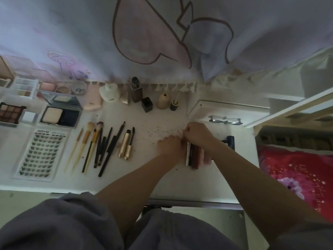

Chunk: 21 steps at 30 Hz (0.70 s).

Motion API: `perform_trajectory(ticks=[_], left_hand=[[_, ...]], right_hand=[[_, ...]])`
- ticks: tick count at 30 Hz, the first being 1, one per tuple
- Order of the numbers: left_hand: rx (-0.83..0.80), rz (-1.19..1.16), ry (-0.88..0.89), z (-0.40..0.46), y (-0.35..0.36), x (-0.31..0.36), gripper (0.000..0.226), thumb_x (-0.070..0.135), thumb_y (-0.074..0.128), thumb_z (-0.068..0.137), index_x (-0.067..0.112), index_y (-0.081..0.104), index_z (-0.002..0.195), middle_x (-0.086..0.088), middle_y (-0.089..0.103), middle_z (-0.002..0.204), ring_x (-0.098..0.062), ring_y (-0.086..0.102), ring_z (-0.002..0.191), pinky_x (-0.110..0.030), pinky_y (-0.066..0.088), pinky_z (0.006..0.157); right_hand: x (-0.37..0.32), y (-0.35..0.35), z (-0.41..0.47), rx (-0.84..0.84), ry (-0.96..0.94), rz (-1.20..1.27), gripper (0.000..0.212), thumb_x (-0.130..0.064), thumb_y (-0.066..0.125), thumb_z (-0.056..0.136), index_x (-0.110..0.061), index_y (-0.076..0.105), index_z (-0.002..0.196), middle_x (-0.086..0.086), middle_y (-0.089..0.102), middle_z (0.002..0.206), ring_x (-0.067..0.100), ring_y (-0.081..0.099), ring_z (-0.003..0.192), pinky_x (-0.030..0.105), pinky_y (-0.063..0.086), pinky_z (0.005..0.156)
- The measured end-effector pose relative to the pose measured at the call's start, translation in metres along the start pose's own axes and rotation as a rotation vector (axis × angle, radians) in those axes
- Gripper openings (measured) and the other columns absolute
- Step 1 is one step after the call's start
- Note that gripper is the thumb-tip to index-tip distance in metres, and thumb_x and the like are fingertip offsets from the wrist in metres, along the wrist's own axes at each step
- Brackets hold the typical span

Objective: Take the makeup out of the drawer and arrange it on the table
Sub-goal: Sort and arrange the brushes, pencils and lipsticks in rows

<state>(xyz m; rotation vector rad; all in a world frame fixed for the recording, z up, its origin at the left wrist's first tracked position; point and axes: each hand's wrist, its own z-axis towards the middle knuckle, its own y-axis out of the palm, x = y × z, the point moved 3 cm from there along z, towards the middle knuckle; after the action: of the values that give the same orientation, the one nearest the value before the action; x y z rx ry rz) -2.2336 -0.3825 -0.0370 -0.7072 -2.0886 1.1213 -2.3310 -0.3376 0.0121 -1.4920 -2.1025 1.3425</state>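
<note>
Two hands at work over one cluster of slim tubes (193, 156), lipstick or gloss by the look of them, lying side by side on the white table (162, 181) right of centre. Left hand (169, 145): knuckles up, fingers curled down against the left flank of the cluster; whether it pinches a tube or only nudges it, I cannot tell. Right hand (197, 132): fisted over the far ends of the tubes, fingers curled, contact hidden beneath it, so its hold cannot be told either.

Step in hand, by judgement: squaring the tubes into a neat row. Most of the makeup appears already laid out. Next move likely calls for a light sideways press to even the ends without rolling the round tubes.

Already arranged, left to right:
- lash tray (40, 156), front left
- eyeshadow palette (11, 112) and open powder compact (61, 114) behind it
- brushes and pencils (97, 147), fanned
- two gold tubes (127, 147), just beside the brushes
- bottles and jars (137, 94) along the back edge

Nearby: eyelash curler (225, 121) on a white tray (216, 107), near the right hand; a dark blue item (230, 141) just beyond the right forearm, identity unclear. Dark specks litter the table ahead of the hands. The blue item hems the row on its right.
</note>
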Motion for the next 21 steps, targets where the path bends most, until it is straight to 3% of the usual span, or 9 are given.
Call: perform_trajectory(ticks=[3,5,9,15,21], left_hand=[[0.015,-0.092,-0.02,-0.004,-0.01,-0.003,0.034,0.041,0.037,0.095,0.012,0.056,0.101,-0.006,0.058,0.104,-0.024,0.058,0.093,-0.033,0.04,0.076],[0.062,-0.133,0.077,-0.013,-0.022,-0.009,0.031,0.036,0.042,0.095,0.008,0.056,0.099,-0.007,0.056,0.101,-0.024,0.057,0.089,-0.03,0.038,0.07],[0.138,-0.148,0.273,-0.039,-0.048,-0.032,0.025,0.034,0.045,0.094,0.01,0.052,0.094,-0.005,0.053,0.089,-0.023,0.055,0.078,-0.027,0.032,0.061],[0.093,-0.261,0.255,-0.062,-0.08,-0.07,0.023,0.037,0.031,0.1,0.019,0.044,0.092,0.007,0.042,0.062,-0.013,0.042,0.054,-0.026,0.024,0.046],[0.072,-0.413,0.292,-0.083,-0.115,-0.087,0.025,0.031,0.033,0.1,0.019,0.048,0.084,0.007,0.044,0.06,-0.005,0.038,0.048,-0.015,0.031,0.045]], right_hand=[[-0.001,-0.001,0.003,-0.004,-0.022,-0.013,0.029,-0.034,0.048,0.093,-0.009,0.058,0.083,0.01,0.062,0.092,0.021,0.055,0.081,0.029,0.041,0.07],[-0.004,-0.003,0.0,-0.034,-0.043,0.023,0.046,-0.045,0.04,0.096,-0.007,0.061,0.078,0.006,0.062,0.076,0.019,0.057,0.073,0.029,0.041,0.069],[-0.017,-0.007,-0.02,-0.235,-0.088,0.205,0.05,-0.048,0.045,0.094,-0.008,0.068,0.075,-0.007,0.054,0.043,0.003,0.045,0.034,0.02,0.035,0.046],[-0.053,-0.014,-0.051,-0.286,-0.248,0.588,0.029,-0.029,0.047,0.098,-0.012,0.053,0.075,-0.001,0.05,0.06,0.007,0.039,0.045,0.018,0.032,0.044],[-0.082,-0.023,-0.072,-0.296,-0.426,0.592,0.022,-0.023,0.045,0.099,-0.013,0.05,0.08,-0.002,0.048,0.062,0.003,0.039,0.045,0.019,0.034,0.047]])
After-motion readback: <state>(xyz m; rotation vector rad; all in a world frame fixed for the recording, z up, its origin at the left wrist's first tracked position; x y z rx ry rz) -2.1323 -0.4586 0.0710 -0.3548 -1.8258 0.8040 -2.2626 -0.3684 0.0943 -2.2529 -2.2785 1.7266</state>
